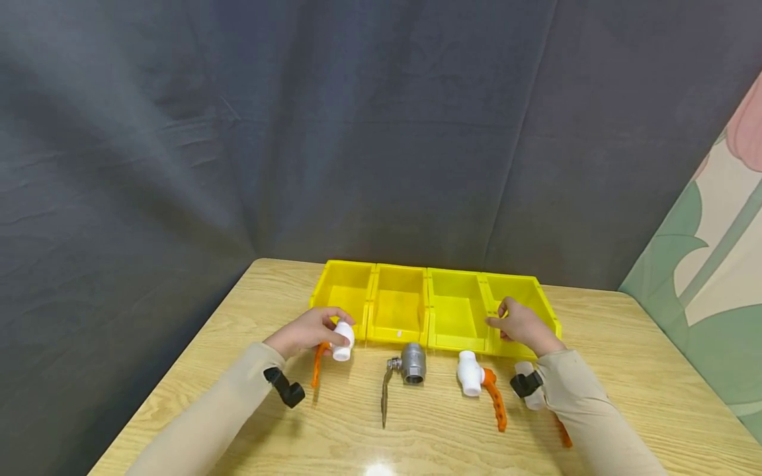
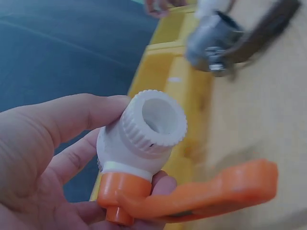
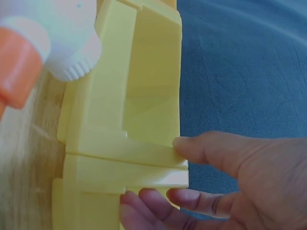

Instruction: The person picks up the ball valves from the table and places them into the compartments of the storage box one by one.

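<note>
My left hand [image 1: 312, 330] holds a white plastic ball valve [image 2: 139, 124] with an orange lever handle [image 2: 225, 191], in front of the leftmost of several yellow bins [image 1: 397, 336]. Thumb and fingers grip its white body. At the row's right end, my right hand [image 1: 524, 325] pinches the adjoining side walls [image 3: 129, 165] of two yellow bins, thumb on one side and fingers on the other. Between the hands, a metal ball valve [image 1: 413, 363] and another white ball valve [image 1: 470, 374] with an orange handle lie on the table.
A further white valve [image 1: 535, 396] lies partly hidden under the right forearm, its orange handle [image 1: 563, 431] showing. The bins stand side by side on the wooden table [image 1: 333, 436]. Dark cloth [image 1: 381, 132] hangs behind, and a floral panel [image 1: 708, 264] stands at right.
</note>
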A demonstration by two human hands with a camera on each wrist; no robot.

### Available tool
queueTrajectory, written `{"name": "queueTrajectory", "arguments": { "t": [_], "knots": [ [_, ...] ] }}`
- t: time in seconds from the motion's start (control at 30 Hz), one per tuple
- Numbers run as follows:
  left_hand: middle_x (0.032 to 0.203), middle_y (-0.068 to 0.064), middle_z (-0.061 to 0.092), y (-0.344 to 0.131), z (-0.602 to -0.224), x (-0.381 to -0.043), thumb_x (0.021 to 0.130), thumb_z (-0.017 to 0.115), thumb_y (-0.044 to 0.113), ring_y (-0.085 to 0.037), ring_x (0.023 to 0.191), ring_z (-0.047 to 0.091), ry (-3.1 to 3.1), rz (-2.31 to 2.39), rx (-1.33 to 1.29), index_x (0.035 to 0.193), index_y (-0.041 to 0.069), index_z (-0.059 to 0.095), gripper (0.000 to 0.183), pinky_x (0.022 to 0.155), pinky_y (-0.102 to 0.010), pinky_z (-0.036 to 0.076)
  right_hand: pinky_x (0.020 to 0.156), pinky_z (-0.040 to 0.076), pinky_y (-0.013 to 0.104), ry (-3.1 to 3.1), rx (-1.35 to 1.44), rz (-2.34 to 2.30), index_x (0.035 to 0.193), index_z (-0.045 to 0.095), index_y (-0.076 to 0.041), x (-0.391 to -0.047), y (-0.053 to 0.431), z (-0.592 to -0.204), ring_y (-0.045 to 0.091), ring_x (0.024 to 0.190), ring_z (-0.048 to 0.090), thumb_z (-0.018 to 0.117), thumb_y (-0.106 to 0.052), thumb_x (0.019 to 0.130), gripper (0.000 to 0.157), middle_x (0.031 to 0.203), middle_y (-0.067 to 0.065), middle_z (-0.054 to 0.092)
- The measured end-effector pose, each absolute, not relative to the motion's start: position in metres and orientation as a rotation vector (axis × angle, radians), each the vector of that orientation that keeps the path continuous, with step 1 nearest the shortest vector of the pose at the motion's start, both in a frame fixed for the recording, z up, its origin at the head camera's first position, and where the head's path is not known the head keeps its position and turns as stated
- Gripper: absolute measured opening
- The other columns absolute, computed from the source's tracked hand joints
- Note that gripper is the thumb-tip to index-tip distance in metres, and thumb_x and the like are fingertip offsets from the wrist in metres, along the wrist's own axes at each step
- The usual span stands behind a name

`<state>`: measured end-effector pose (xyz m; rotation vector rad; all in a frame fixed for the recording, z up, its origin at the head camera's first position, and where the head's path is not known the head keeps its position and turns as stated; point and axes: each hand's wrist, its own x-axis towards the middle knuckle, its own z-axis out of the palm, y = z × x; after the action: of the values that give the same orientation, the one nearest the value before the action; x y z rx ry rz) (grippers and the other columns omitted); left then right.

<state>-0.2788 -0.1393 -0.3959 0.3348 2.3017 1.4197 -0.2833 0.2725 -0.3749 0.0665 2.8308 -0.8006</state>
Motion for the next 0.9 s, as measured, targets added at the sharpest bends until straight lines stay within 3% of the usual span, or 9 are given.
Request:
{"name": "queueTrajectory", "arguments": {
  "t": [0.37,0.63,0.9],
  "knots": [
    [0.114,-0.014,0.060,-0.142,-0.335,-0.325,0.086,0.073,0.018,-0.030,0.090,0.059,2.421,1.512,0.232,0.125,0.015,0.059,0.042,0.069,-0.030,0.052,0.064,0.043,0.030,2.829,0.037,-0.771,0.098,0.041,0.000,-0.285,0.273,-0.372,0.020,0.066,0.053,0.061,-0.026,0.094,0.033,0.078,0.012,0.053],
    [0.128,-0.011,0.054,-0.132,-0.342,-0.356,0.084,0.074,0.014,-0.030,0.104,0.055,2.409,1.548,0.139,0.124,0.015,0.060,0.043,0.091,-0.046,0.048,0.063,0.042,0.031,2.819,0.029,-0.783,0.096,0.041,0.000,-0.278,0.272,-0.379,0.020,0.064,0.052,0.063,-0.025,0.093,0.033,0.076,0.011,0.054],
    [0.129,-0.011,0.055,-0.124,-0.362,-0.372,0.083,0.076,0.011,-0.030,0.105,0.055,2.407,1.559,0.076,0.122,0.015,0.063,0.041,0.086,-0.040,0.049,0.063,0.041,0.029,2.801,0.067,-0.803,0.098,0.041,-0.002,-0.276,0.269,-0.386,0.019,0.065,0.051,0.063,-0.026,0.093,0.033,0.075,0.009,0.052]
  ]
}}
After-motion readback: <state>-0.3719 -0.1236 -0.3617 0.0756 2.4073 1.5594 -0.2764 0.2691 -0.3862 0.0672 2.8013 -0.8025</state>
